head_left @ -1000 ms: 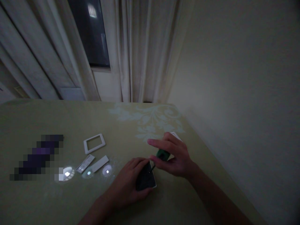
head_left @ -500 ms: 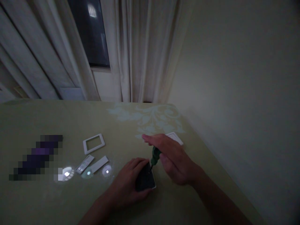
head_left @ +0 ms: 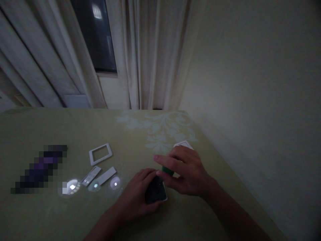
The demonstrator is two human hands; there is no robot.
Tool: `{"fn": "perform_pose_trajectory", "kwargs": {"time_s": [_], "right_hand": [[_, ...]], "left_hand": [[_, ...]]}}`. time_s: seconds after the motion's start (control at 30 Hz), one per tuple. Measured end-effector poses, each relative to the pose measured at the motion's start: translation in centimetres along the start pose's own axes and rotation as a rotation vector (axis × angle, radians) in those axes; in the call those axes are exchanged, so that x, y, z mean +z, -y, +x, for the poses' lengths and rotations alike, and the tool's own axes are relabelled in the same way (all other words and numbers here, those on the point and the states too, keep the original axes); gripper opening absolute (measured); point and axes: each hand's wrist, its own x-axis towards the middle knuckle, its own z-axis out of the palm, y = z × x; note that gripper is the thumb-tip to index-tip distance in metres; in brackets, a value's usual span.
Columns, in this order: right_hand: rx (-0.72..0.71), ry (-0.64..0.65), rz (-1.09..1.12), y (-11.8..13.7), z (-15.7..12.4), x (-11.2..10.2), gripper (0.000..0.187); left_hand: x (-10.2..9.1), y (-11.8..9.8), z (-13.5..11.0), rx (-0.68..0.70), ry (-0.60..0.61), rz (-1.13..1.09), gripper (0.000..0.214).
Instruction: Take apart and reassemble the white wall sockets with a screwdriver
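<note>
My left hand lies on the table with its fingers curled round a small dark switch module with a white edge, pinning it down. My right hand is just above and to the right of it, closed round a green-handled screwdriver. Only a little of the green handle shows between the fingers, and the tip is hidden where it meets the module. The right index finger sticks out to the left.
On the yellow-green tablecloth lie a white square frame, two white rocker pieces and another white plate behind my right hand. A blurred dark patch is at left. Curtains, a window and a wall stand behind.
My right hand has lowered and rolled over the screwdriver, which now shows less of its handle. My left hand and the module have stayed put.
</note>
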Motion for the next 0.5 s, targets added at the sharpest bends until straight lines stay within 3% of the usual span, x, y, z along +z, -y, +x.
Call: {"fn": "perform_pose_trajectory", "kwargs": {"time_s": [0.1, 0.23, 0.3, 0.43, 0.5], "right_hand": [[-0.060, -0.081, -0.223, -0.1, -0.2, 0.0, 0.023], [0.137, 0.135, 0.166, 0.1, 0.4, -1.0, 0.048], [0.179, 0.207, 0.325, 0.1, 0.7, -1.4, 0.050], [0.090, 0.100, 0.015, -0.3, 0.5, -1.2, 0.025], [0.088, 0.041, -0.063, -0.3, 0.3, -0.9, 0.021]], "left_hand": [[-0.1, 0.0, 0.0, -0.008, 0.012, -0.002, 0.071], [0.0, 0.1, -0.1, -0.014, 0.011, 0.010, 0.076], [0.1, 0.2, 0.0, -0.010, 0.009, 0.018, 0.078], [0.2, 0.3, 0.0, -0.011, 0.015, 0.044, 0.082], [0.2, 0.4, 0.0, -0.009, 0.015, 0.046, 0.082]]}}
